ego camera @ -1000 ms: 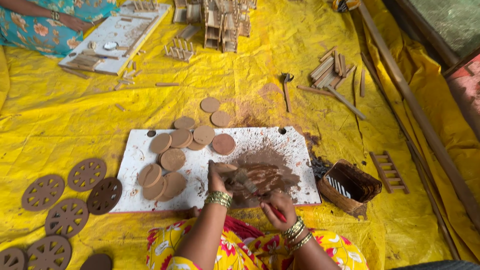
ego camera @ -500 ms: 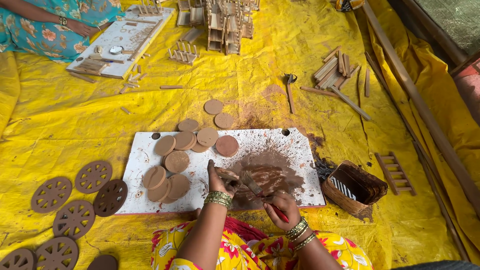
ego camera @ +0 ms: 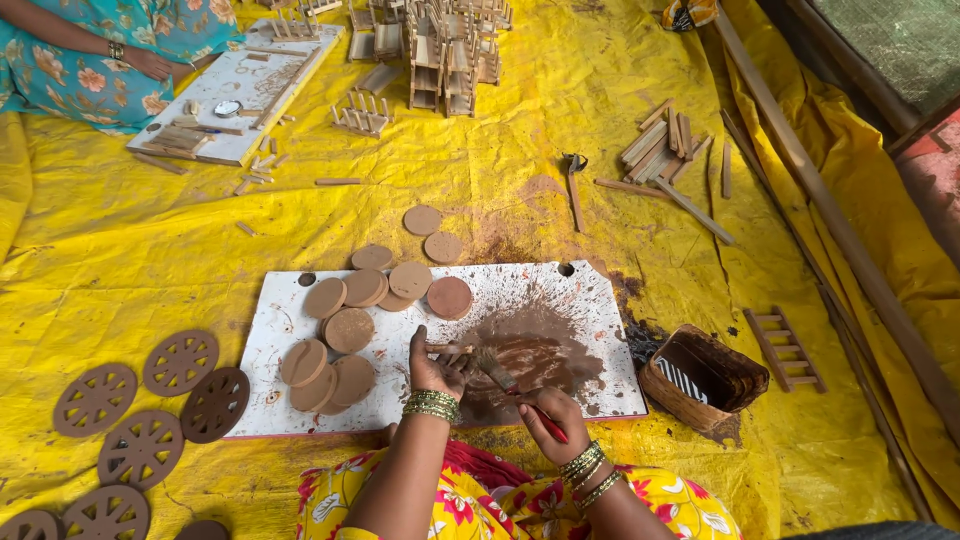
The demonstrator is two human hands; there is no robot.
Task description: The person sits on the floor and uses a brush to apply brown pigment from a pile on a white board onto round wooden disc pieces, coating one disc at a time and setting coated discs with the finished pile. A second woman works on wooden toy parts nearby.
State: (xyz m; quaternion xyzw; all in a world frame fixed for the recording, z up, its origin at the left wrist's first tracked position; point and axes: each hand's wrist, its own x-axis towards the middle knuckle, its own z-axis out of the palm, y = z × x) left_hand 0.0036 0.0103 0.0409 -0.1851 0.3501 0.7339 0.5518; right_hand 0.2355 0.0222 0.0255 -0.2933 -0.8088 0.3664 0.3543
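A yellow sheet [ego camera: 520,190] is covering the floor, carrying a white board [ego camera: 590,290] at centre, brown wheels [ego camera: 180,362] lower left, and sticks [ego camera: 660,145] upper right.

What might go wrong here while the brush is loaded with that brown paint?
The left hand pinches a small piece right at the bristles of the paintbrush held by the right hand, so paint may smear its fingers. The unpainted round discs lie close to the wet brown patch on the white board and may get smudged.
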